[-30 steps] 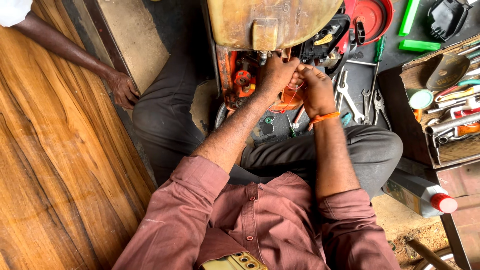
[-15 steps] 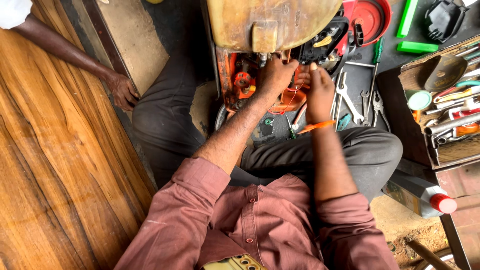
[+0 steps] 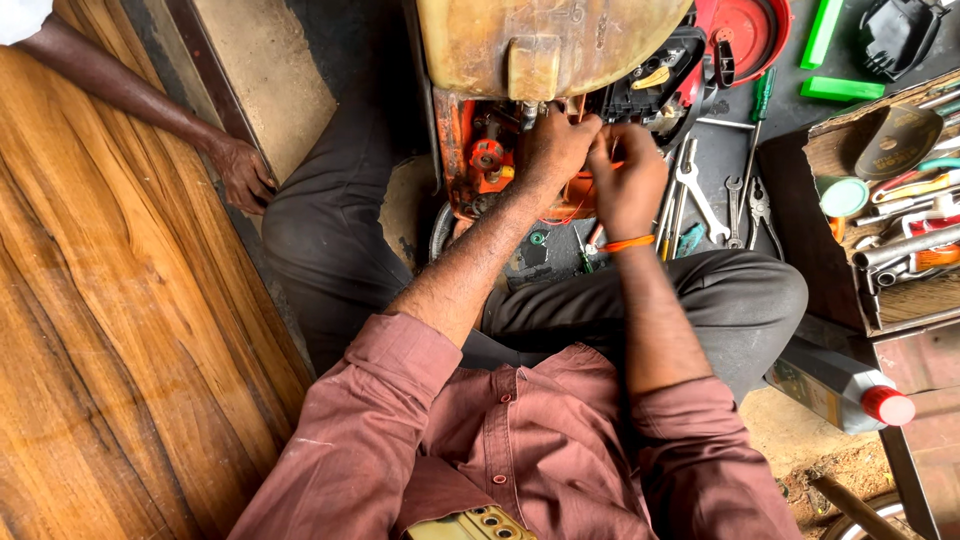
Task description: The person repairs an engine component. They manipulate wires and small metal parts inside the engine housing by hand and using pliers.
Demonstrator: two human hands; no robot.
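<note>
I sit cross-legged over an orange engine unit (image 3: 487,160) that lies under a yellowed plastic tank (image 3: 545,40). My left hand (image 3: 555,150) reaches into the engine's orange body, fingers curled on a part there. My right hand (image 3: 627,180), with an orange band at the wrist, is pressed close beside it, fingers pinched at the same spot. What the fingertips hold is hidden.
Wrenches and pliers (image 3: 715,195) lie on the dark floor to the right. A wooden toolbox (image 3: 880,200) holds several tools. A red round cover (image 3: 750,30), green bars (image 3: 822,35) and a red-capped bottle (image 3: 845,390) are nearby. Another person's hand (image 3: 240,170) rests beside a wooden board (image 3: 110,330).
Both my hands have shifted slightly upward toward the tank and stayed together on the engine. The other person's hand has not moved.
</note>
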